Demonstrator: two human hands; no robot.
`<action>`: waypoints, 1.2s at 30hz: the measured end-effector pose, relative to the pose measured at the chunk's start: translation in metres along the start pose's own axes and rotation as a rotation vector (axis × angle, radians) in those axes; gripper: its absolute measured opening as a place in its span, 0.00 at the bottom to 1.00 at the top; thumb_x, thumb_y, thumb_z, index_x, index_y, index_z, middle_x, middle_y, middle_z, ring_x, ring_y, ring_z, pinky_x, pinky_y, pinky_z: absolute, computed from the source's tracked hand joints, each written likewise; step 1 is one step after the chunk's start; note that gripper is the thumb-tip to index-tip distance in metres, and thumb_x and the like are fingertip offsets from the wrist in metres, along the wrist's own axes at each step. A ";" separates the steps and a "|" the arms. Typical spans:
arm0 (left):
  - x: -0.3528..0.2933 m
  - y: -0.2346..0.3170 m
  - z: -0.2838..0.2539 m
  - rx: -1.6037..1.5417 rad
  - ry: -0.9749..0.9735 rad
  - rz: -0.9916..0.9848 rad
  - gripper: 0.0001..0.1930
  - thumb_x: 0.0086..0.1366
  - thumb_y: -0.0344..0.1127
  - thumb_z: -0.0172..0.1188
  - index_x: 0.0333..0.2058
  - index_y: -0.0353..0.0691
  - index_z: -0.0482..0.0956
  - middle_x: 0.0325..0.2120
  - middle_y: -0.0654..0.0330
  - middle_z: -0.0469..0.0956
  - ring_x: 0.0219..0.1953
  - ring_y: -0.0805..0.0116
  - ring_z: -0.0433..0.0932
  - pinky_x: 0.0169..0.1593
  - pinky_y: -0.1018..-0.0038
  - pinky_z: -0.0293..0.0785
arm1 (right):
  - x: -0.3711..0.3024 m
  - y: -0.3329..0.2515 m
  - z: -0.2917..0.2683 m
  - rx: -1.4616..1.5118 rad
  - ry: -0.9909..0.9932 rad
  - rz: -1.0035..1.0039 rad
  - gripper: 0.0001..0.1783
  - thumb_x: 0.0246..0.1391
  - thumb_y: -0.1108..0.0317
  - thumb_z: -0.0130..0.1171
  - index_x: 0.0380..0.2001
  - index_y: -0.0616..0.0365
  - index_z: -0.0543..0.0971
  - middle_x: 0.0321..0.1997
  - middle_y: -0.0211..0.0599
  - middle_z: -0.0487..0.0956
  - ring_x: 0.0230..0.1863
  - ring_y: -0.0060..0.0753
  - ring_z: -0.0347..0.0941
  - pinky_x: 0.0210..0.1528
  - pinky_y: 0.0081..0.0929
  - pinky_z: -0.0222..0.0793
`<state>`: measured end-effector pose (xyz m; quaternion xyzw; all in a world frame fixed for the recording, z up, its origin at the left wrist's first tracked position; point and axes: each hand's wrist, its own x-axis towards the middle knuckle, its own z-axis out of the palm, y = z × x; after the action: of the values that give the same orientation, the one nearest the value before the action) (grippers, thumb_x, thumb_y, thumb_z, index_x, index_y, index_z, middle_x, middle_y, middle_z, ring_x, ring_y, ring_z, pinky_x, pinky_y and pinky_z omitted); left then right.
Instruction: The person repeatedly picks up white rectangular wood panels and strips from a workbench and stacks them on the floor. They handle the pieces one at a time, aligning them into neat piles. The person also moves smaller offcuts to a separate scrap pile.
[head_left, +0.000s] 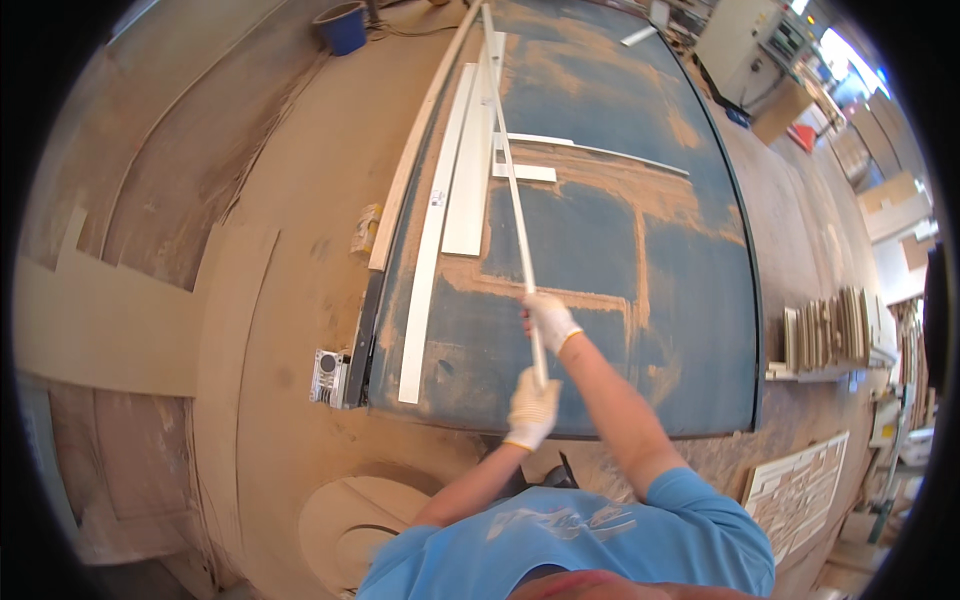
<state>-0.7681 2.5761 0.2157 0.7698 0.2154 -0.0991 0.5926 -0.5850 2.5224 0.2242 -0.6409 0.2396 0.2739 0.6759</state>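
Note:
A long, thin white strip [519, 220] runs from near my body toward the far end of a dark, dusty table [570, 235]. My left hand [532, 409], in a white work glove, is closed around the strip's near end at the table's front edge. Farther up, my right hand [551, 322], gloved alike, grips the same strip. Left of it on the table lie a long white board [430, 270] and a wider white board [466, 190]. Two short white pieces lie beyond my hands, one of them a small board [527, 173].
A light wooden rail [418, 150] follows the table's left edge, with a metal fitting [328, 377] at the near corner. A blue bucket [342, 30] stands far left. Stacked panels [835, 330] stand to the right; a slatted panel [797, 490] lies near right on the dusty floor.

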 end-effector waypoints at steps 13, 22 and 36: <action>0.228 0.063 0.120 -0.104 -0.323 -0.060 0.38 0.73 0.70 0.50 0.45 0.31 0.81 0.33 0.44 0.83 0.38 0.51 0.84 0.48 0.57 0.79 | -0.456 0.236 -0.315 -1.007 0.520 0.291 0.20 0.56 0.56 0.70 0.44 0.60 0.83 0.40 0.54 0.85 0.47 0.60 0.83 0.49 0.46 0.77; 0.245 0.099 0.244 -0.482 -0.245 -0.367 0.65 0.56 0.82 0.63 0.79 0.44 0.50 0.75 0.42 0.55 0.72 0.36 0.62 0.63 0.32 0.69 | -0.888 0.489 -0.497 -0.909 1.010 0.869 0.08 0.48 0.65 0.70 0.32 0.54 0.86 0.38 0.50 0.86 0.41 0.61 0.82 0.46 0.48 0.78; 0.063 0.112 0.482 -0.505 -0.321 -0.089 0.17 0.70 0.49 0.65 0.33 0.46 0.69 0.20 0.66 0.68 0.20 0.69 0.68 0.24 0.72 0.66 | -1.018 0.492 -0.701 -1.303 1.171 0.867 0.06 0.49 0.64 0.70 0.30 0.47 0.83 0.39 0.39 0.81 0.49 0.51 0.78 0.50 0.47 0.71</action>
<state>-0.6124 2.1058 0.1535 0.5625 0.1701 -0.1889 0.7868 -1.6479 1.7730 0.5052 -0.7798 0.5540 0.2159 -0.1958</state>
